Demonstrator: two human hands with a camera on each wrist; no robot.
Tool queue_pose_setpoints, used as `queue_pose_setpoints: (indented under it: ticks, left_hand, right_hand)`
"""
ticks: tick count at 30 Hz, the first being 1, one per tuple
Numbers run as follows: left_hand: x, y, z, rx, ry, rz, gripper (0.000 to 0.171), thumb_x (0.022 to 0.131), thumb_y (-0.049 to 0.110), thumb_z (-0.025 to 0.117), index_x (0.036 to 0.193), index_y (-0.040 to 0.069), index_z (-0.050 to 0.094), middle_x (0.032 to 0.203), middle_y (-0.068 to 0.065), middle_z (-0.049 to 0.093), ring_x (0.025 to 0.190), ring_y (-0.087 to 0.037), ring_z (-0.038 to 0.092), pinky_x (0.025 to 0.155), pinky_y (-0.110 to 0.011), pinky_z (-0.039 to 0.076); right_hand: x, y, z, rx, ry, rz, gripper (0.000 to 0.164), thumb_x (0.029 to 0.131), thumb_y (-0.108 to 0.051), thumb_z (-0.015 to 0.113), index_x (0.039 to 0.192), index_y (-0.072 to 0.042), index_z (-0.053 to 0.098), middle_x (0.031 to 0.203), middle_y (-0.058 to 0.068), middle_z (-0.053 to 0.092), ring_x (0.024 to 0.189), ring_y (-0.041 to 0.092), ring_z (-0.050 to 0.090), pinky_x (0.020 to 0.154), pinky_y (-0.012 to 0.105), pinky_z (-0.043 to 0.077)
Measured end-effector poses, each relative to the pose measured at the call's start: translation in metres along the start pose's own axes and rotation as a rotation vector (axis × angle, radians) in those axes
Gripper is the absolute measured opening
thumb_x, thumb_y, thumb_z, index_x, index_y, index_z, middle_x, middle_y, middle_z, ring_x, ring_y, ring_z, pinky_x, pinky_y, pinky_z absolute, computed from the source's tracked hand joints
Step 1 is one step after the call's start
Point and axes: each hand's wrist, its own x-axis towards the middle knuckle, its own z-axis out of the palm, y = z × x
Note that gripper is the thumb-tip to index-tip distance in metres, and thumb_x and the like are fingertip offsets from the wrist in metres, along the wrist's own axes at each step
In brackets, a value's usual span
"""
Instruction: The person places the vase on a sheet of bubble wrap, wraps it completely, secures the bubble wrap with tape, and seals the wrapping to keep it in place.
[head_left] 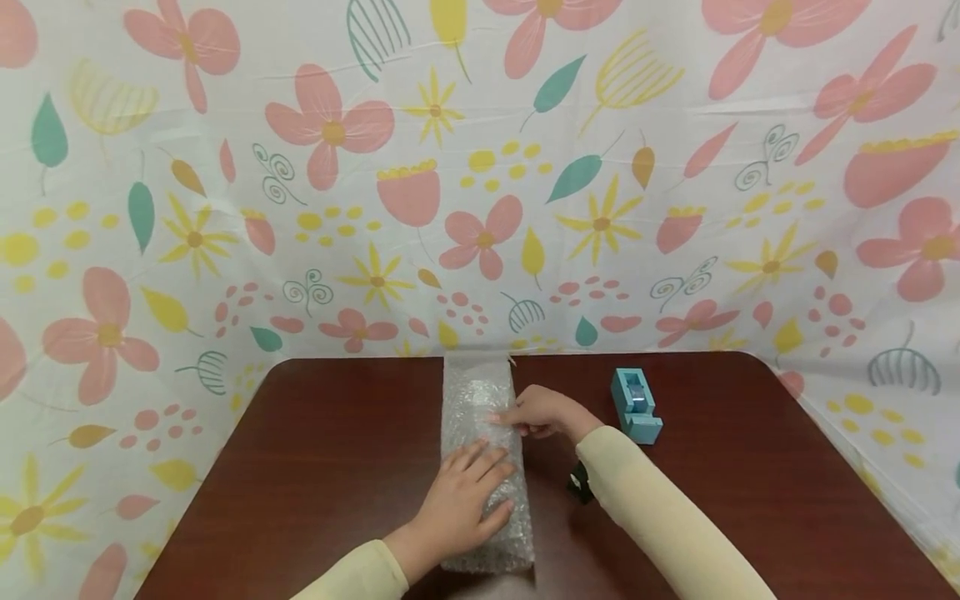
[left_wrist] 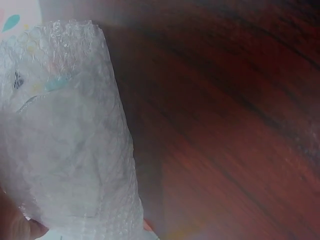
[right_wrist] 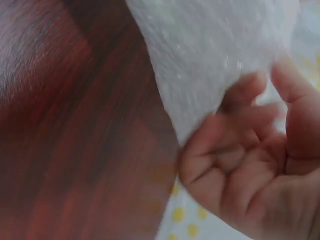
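A long parcel of clear bubble wrap (head_left: 483,517) lies lengthwise on the table, its far end at the back edge. Spread across its near half, my left hand (head_left: 453,504) rests with the palm down. At the parcel's right edge, my right hand (head_left: 543,412) touches the upper surface with one extended digit, the other fingers bent beside the edge. In the right wrist view, the thumb and a fingertip of the right hand (right_wrist: 240,165) meet the wrap (right_wrist: 205,50) with a gap between them. The left wrist view shows the cloudy wrap (left_wrist: 75,145); what is inside cannot be made out.
A light blue tape dispenser (head_left: 636,406) stands on the dark red-brown table (head_left: 337,442), right of the parcel. A small black item (head_left: 580,483) shows beside the right sleeve (head_left: 660,508). Floral cloth (head_left: 480,283) hangs behind the table and along its sides.
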Motion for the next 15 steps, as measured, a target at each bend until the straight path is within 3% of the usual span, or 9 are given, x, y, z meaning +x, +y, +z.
queue_pose_setpoints:
  ticks: [6, 9, 12, 15]
  left_hand:
    - [0.003, 0.000, -0.001, 0.014, -0.001, -0.005, 0.040, 0.095, 0.041, 0.068, 0.130, 0.022, 0.064, 0.139, 0.001, 0.064, 0.137, -0.030, 0.057, 0.104, -0.051, 0.054]
    - [0.002, 0.000, -0.001, 0.009, -0.008, -0.014, 0.040, 0.094, 0.041, 0.069, 0.129, 0.022, 0.065, 0.139, 0.000, 0.064, 0.137, -0.030, 0.057, 0.104, -0.051, 0.054]
    - [0.001, 0.000, -0.001, 0.000, -0.017, -0.019, 0.040, 0.095, 0.041, 0.068, 0.130, 0.022, 0.064, 0.140, 0.000, 0.064, 0.137, -0.030, 0.057, 0.104, -0.052, 0.054]
    - [0.000, -0.001, 0.000, -0.008, -0.015, -0.020, 0.040, 0.095, 0.041, 0.068, 0.130, 0.022, 0.064, 0.140, 0.000, 0.064, 0.138, -0.031, 0.057, 0.105, -0.052, 0.054]
  right_hand:
    - [-0.003, 0.023, -0.016, 0.159, -0.105, 0.028, 0.035, 0.098, -0.037, 0.068, 0.077, -0.009, 0.067, 0.068, -0.003, 0.056, 0.067, 0.012, 0.050, 0.071, 0.031, 0.055]
    - [-0.002, 0.033, -0.016, 0.272, -0.135, 0.012, 0.029, 0.101, -0.032, 0.064, 0.093, -0.005, 0.072, 0.073, -0.004, 0.058, 0.070, 0.010, 0.052, 0.075, 0.032, 0.059]
    - [-0.002, 0.040, -0.012, 0.401, -0.135, 0.001, 0.027, 0.104, -0.028, 0.060, 0.103, -0.004, 0.073, 0.073, -0.005, 0.058, 0.069, 0.008, 0.052, 0.076, 0.030, 0.060]
    - [-0.002, 0.045, -0.005, 0.466, -0.093, -0.006, 0.026, 0.104, -0.027, 0.060, 0.103, -0.006, 0.075, 0.073, -0.006, 0.059, 0.068, 0.007, 0.052, 0.074, 0.028, 0.060]
